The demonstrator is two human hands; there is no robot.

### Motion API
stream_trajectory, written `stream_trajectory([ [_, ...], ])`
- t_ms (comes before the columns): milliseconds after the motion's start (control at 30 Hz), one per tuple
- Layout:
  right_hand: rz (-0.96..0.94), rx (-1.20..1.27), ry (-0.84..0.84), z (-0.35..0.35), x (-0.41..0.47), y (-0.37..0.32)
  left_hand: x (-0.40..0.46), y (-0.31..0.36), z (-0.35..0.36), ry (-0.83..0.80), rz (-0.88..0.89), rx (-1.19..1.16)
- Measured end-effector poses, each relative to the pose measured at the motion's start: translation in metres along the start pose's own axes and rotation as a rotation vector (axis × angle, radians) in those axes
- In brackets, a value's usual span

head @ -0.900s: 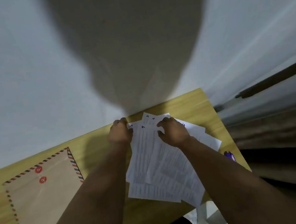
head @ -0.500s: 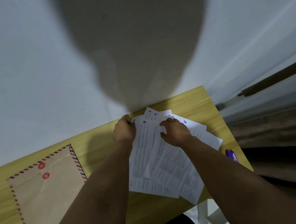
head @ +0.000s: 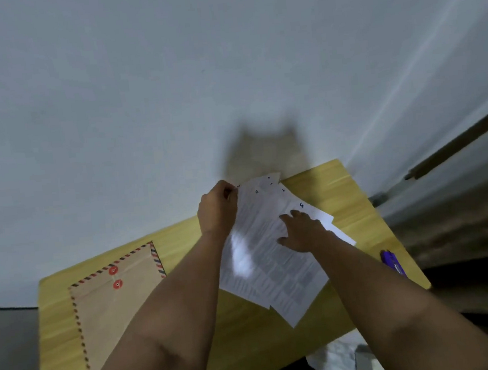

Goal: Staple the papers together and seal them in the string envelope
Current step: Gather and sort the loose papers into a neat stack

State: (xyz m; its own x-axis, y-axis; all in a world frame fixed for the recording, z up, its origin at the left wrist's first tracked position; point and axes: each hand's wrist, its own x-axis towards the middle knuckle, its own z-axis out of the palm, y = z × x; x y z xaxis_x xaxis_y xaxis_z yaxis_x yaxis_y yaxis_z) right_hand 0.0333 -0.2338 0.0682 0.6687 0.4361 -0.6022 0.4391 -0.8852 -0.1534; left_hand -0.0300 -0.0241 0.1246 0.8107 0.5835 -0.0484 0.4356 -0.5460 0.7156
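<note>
A string envelope (head: 116,298) lies flat on the left part of the yellow wooden table (head: 252,345), well to the left of both hands and apart from them; it is brown with a striped red and dark border, and two red button closures sit one above the other near its top edge. The left forearm partly crosses its right lower corner. Further right, the left hand (head: 217,209) is at the far left corner of the papers (head: 269,260), its fingers curled and its fingertips pinching that top corner, so that the sheet edge sits right at the fingertips. The papers are a loose, fanned stack of white printed sheets, not squared up, with handwritten numbers on the top corners; they spread from the left fingertips toward the right and back toward the person, one corner reaching the near side of the table. The right hand (head: 302,233) lies on top of the stack, to the right of the left hand, its fingers straight and slightly spread, pressing flat on the sheets with the fingertips pointing toward the far left. Beyond the right wrist, near the table's right edge and apart from the papers, lies a small purple stapler (head: 393,262).
</note>
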Motion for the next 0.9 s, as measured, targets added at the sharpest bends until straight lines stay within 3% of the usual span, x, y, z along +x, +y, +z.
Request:
stream_trajectory([
  [200,-0.068,0.271,0.254,-0.038,-0.039,-0.021,-0.018,0.044,-0.045,0.078,0.131,-0.042],
  [333,-0.184,0.472,0.610,-0.077,-0.080,-0.038,-0.035,0.070,-0.089,0.164,0.229,-0.082],
  [467,-0.269,0.413,0.819,-0.127,-0.117,-0.059,-0.050,0.094,-0.132,0.171,0.301,-0.141],
  [667,-0.383,0.421,0.834,-0.183,-0.172,-0.102,-0.080,0.121,-0.187,0.174,0.399,-0.181],
  [900,-0.544,0.870,0.680,-0.188,-0.223,-0.126,-0.110,0.110,-0.234,0.176,0.356,-0.188],
])
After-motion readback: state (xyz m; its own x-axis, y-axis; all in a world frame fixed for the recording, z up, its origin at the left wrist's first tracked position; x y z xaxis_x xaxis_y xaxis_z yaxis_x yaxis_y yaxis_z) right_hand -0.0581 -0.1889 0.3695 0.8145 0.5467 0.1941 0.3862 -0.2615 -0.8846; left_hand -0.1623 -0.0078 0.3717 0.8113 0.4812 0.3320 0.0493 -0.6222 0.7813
